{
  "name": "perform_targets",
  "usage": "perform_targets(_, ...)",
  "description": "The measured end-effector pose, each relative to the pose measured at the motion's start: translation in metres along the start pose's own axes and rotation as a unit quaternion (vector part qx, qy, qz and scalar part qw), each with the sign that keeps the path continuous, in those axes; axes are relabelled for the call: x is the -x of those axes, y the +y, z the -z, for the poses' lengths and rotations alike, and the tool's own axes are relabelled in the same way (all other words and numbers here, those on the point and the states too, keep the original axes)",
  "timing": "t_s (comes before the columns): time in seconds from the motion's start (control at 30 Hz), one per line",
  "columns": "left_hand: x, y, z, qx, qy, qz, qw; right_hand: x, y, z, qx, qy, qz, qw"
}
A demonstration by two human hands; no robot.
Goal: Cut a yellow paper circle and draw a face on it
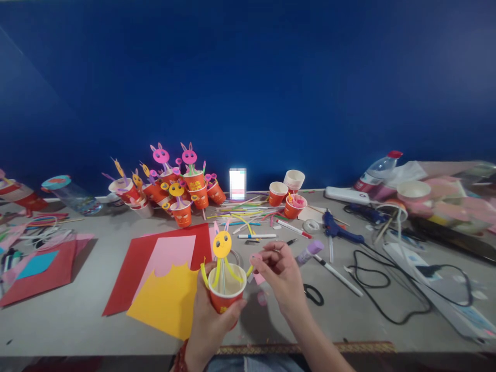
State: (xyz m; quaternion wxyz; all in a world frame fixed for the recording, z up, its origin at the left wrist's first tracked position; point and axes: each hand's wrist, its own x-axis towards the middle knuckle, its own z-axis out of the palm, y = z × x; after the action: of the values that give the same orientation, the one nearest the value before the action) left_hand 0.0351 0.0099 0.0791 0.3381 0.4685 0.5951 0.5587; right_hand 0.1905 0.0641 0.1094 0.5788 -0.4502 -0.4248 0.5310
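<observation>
My left hand [209, 318] is wrapped around a red paper cup [223, 300] with a white inside. Out of the cup rises a yellow paper bunny face [222, 244] with googly eyes and pink ears. Yellow pipe cleaners [234, 274] come out from under the face and bend over the rim on both sides. Beside the rim, my right hand [279, 271] pinches a small pink paper piece [254, 256] at the tip of the right-hand pipe cleaner. Whether the piece is attached there cannot be seen.
Yellow [170, 299], pink and red paper sheets lie to the left. Finished bunny cups [181, 213] cluster behind them. Pipe cleaners [248, 209] are heaped at the back. On the right are a glue stick [310, 252], black-handled scissors [313, 295], a blue glue gun [341, 230] and a power strip [437, 289] with looping cables.
</observation>
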Motion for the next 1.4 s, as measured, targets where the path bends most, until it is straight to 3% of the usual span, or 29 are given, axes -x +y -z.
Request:
perform_targets(0.43, -0.001, -0.023, 0.007, 0.054, -0.039, 0.019, 0.998, 0.007, 0.002, -0.003, -0.008, 0.002, 0.046, 0.999)
perform_targets(0.67, 0.000, -0.017, -0.001, 0.118, -0.036, 0.005, 0.992, 0.008, 0.003, -0.003, -0.012, -0.027, 0.049, 0.998)
perform_targets(0.77, 0.001, -0.015, -0.003, 0.118, -0.019, 0.001, 0.993, 0.010, 0.005, -0.003, -0.010, -0.007, 0.062, 0.998)
perform_targets(1.13, -0.004, -0.029, 0.007, 0.078, -0.086, -0.025, 0.993, 0.009, -0.003, 0.003, 0.036, -0.020, 0.071, 0.997)
perform_targets(1.4, -0.004, -0.031, 0.008, 0.076, -0.090, -0.033, 0.992, 0.009, -0.010, 0.006, 0.039, 0.007, 0.084, 0.996)
